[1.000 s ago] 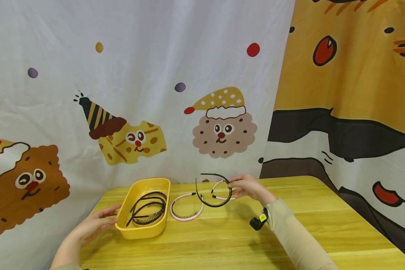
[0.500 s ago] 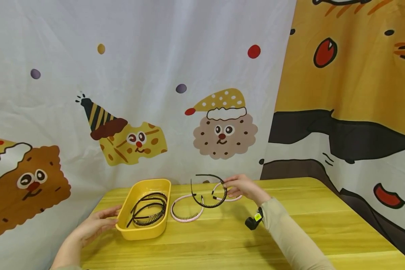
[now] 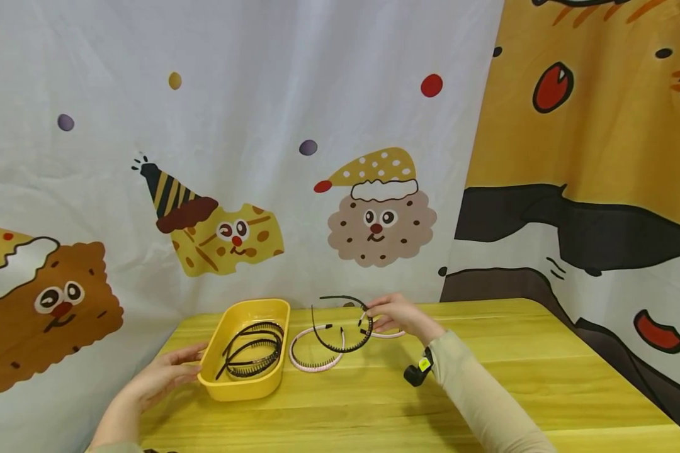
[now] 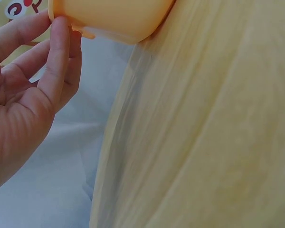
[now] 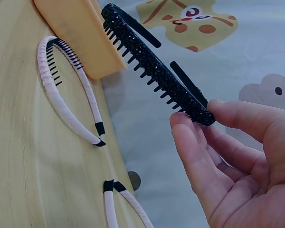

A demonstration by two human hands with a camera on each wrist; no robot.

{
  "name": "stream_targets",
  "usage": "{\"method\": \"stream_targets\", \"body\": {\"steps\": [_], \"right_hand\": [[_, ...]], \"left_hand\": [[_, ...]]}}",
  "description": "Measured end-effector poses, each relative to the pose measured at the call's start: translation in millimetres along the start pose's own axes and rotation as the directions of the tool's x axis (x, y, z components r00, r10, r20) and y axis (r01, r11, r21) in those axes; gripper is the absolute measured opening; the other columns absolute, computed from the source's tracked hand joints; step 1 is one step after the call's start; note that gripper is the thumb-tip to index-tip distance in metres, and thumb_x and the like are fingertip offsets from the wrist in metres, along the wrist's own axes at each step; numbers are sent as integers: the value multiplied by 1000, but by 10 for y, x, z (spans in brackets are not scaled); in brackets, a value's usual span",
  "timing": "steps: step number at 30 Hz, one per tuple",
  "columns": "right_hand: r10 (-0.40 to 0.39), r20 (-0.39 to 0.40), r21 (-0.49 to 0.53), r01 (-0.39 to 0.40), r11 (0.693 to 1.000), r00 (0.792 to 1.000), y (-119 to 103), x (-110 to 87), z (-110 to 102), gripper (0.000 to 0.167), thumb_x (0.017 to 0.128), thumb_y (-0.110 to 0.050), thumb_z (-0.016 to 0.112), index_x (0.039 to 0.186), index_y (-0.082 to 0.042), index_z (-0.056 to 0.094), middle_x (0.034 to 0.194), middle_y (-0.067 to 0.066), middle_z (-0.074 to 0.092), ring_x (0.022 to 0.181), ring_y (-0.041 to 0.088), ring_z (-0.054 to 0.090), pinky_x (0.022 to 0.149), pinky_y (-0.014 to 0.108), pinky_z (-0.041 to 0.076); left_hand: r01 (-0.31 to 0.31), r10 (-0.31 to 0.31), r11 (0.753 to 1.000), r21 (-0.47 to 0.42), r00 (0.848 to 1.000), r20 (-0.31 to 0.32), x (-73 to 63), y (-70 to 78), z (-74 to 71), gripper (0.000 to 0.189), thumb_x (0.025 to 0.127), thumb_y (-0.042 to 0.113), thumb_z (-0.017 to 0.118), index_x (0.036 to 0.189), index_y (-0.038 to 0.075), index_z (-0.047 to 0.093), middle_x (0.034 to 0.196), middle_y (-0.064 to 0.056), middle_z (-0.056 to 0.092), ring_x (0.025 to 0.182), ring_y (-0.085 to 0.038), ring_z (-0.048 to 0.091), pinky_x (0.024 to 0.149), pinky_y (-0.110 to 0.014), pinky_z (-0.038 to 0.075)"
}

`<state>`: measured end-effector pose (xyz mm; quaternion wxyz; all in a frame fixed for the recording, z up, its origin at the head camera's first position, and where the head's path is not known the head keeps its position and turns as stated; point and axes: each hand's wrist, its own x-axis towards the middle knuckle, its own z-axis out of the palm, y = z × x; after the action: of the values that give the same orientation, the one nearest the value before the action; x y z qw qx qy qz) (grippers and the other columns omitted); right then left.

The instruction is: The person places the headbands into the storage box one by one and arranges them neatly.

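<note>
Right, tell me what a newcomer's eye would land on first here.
Probably the mostly white cloth backdrop with printed cartoon faces, behind the yellow wood-grain table. Next might come the glittery black toothed headband held up in the right hand's grip. After that, the yellow rounded plastic tub toward the table's left side, with black toothed headbands inside.

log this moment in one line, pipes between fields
right hand: holds black headband, raised | left hand: touches tray | tray: black headbands inside | table: two pink headbands
</note>
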<state>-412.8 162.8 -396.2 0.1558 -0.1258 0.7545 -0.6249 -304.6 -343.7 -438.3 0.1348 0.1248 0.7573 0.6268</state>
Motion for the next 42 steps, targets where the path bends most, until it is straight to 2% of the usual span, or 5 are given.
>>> {"method": "stream_targets", "body": {"steps": [5,10,17,22,42], "right_hand": [[-9,9,7,9,1000,1000,-26,26,57,40,90,-8,66,124,11,57,99,23,67,67,22,68,73,41,58],[-6,11,3,6,1000,1000,-31,72,95,38,90,-7,66,123,10,58,106,30,63,69,25,68,71,39,58],[2,14,-10,-2,1000,1000,-70,120,162,38,90,-7,66,123,9,58,94,18,67,69,25,68,78,48,55],[-4,34,-21,4,1000,999,-114,150,219,39,91,-8,66,124,10,58,94,18,66,67,23,68,80,49,55],[-6,81,-48,10,999,997,-71,354,455,37,91,-8,66,123,9,60,101,17,67,71,26,69,73,42,58]], "left_hand": [[6,-6,1000,-6,1000,-3,1,-3,-14,66,100,8,52,148,-15,12,131,-21,46,110,-18,58,91,-31,50],[12,-12,1000,-4,1000,-10,-3,1,-12,67,100,9,53,148,-14,13,132,-24,44,110,-19,58,91,-31,50],[2,-2,1000,-7,1000,-2,-4,28,18,66,100,8,53,148,-15,13,136,-34,36,111,-20,58,91,-32,50],[0,0,1000,-2,1000,-6,3,33,23,66,100,7,52,148,-15,13,136,-35,34,112,-20,57,91,-31,50],[-32,32,999,-12,999,4,2,1,-7,65,99,7,53,146,-17,14,130,-24,47,108,-18,59,90,-31,51]]}}
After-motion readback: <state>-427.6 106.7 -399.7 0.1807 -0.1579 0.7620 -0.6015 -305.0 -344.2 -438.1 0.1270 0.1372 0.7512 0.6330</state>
